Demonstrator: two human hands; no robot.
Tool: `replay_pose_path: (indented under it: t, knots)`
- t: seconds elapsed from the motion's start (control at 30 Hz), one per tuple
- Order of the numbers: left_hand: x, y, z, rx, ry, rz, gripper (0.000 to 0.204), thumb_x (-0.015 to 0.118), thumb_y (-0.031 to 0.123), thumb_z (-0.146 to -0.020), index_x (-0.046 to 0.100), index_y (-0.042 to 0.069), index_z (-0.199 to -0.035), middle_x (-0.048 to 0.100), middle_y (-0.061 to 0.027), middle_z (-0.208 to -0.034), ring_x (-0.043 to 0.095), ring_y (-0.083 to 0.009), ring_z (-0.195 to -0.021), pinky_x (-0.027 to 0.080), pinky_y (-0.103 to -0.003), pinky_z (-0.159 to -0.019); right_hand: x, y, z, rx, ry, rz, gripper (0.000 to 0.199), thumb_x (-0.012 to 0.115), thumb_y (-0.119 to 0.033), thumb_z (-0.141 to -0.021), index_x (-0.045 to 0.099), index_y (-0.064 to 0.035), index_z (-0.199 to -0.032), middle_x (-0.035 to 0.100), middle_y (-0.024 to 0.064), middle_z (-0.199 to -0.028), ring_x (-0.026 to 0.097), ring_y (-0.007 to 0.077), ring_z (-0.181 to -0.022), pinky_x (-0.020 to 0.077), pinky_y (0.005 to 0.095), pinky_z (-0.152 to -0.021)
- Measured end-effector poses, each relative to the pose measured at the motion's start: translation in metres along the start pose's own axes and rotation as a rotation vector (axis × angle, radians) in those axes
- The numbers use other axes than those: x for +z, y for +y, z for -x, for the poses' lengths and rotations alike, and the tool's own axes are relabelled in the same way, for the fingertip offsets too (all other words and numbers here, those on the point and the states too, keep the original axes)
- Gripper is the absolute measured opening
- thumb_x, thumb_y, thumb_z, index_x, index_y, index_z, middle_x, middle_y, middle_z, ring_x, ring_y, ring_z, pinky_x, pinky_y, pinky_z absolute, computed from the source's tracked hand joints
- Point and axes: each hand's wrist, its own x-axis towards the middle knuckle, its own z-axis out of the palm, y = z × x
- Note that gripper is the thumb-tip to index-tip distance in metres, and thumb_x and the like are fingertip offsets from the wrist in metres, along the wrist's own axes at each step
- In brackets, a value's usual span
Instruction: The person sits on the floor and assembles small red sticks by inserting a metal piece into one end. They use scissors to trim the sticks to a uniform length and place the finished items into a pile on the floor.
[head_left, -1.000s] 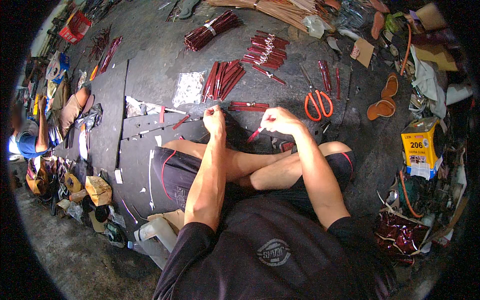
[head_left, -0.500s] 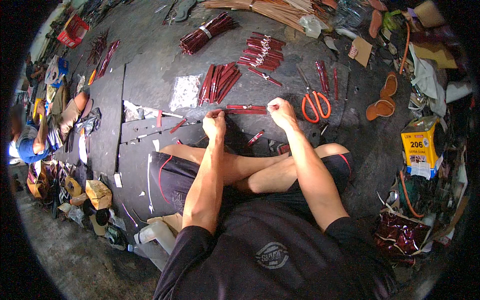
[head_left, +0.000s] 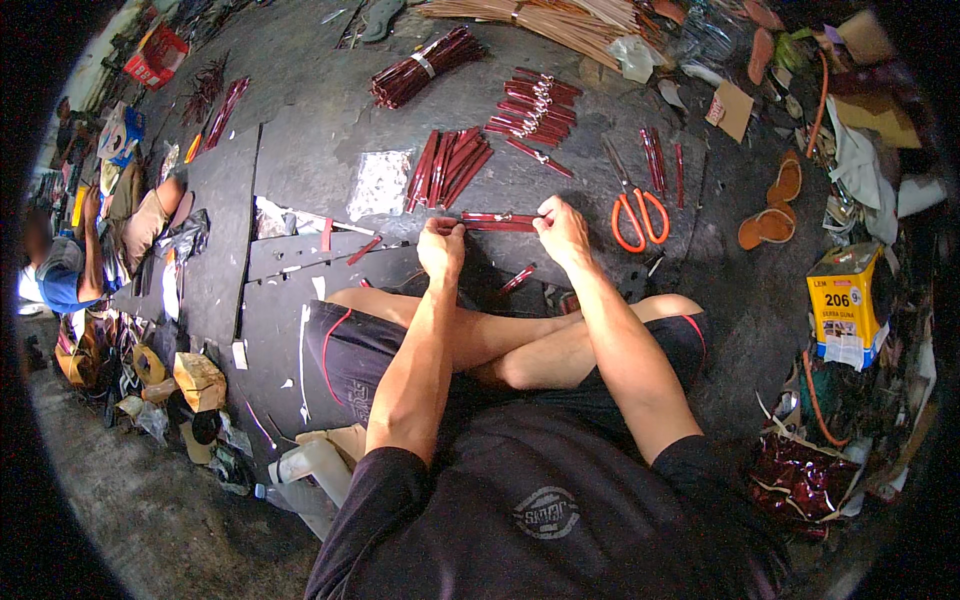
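A glossy dark red strap point(head_left: 498, 225) with a small silver buckle near its middle is stretched level between my two hands, just above the dark work surface. My left hand point(head_left: 441, 248) pinches its left end. At its right end, my right hand point(head_left: 563, 230) has its fingers closed over the strap. Beyond my hands lie a fan of plain red straps point(head_left: 448, 168) and a clear bag of small silvery pieces point(head_left: 379, 185). Farther off are a row of straps with silver buckles point(head_left: 535, 108) and one buckled strap point(head_left: 540, 157) lying apart. Orange-handled scissors point(head_left: 640, 215) rest right of my right hand.
A tied bundle of dark red strips point(head_left: 425, 68) lies at the back, near long tan strips point(head_left: 530, 28). Orange-brown sole-shaped pieces point(head_left: 770, 215) and a yellow can point(head_left: 845, 300) are on the right. Another person point(head_left: 75, 265) sits at far left. My crossed legs point(head_left: 500, 340) are close below.
The view has shifted slightly, moving the scene a little rightward. My hands have come slightly closer together along the strap, still gripping both ends.
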Motion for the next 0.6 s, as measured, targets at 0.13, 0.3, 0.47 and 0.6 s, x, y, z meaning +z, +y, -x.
replay_pose_path:
  t: [0.13,0.3,0.47,0.6]
  knots:
    - [0.002,-0.004,-0.002,0.008,0.000,0.011,0.021,0.076,0.019,-0.076,0.069,0.006,-0.091,0.071,-0.0111,-0.083,0.069,-0.0255,-0.079,0.053,-0.036,-0.077,0.001,0.003,0.000,-0.029,-0.002,0.009,0.023,0.074,-0.009,-0.078,0.059,-0.0069,-0.094,0.067,0.0134,-0.086,0.066,0.0336,-0.086,0.0509,0.0429,-0.076]
    - [0.007,-0.011,-0.006,-0.020,-0.013,0.040,0.020,0.075,0.019,-0.076,0.070,0.007,-0.091,0.071,-0.0109,-0.083,0.069,-0.0254,-0.078,0.053,-0.036,-0.077,0.002,0.005,0.000,-0.017,0.006,0.026,0.022,0.074,-0.010,-0.078,0.059,-0.0069,-0.093,0.067,0.0132,-0.088,0.066,0.0329,-0.086,0.0510,0.0425,-0.077]
    - [0.008,-0.013,-0.006,-0.005,-0.006,0.073,0.019,0.075,0.018,-0.076,0.070,0.006,-0.090,0.071,-0.0110,-0.081,0.069,-0.0248,-0.077,0.053,-0.036,-0.076,-0.001,0.000,0.001,0.021,-0.023,0.000,0.019,0.073,-0.011,-0.079,0.059,-0.0065,-0.092,0.067,0.0126,-0.088,0.066,0.0318,-0.086,0.0511,0.0419,-0.077]
    - [0.006,-0.009,-0.003,0.003,0.002,0.069,0.018,0.075,0.016,-0.076,0.070,0.006,-0.090,0.071,-0.0110,-0.080,0.069,-0.0241,-0.076,0.053,-0.035,-0.075,-0.003,-0.004,0.001,0.019,-0.031,0.021,0.019,0.073,-0.011,-0.080,0.060,-0.0063,-0.092,0.067,0.0125,-0.088,0.066,0.0316,-0.086,0.0511,0.0414,-0.077]
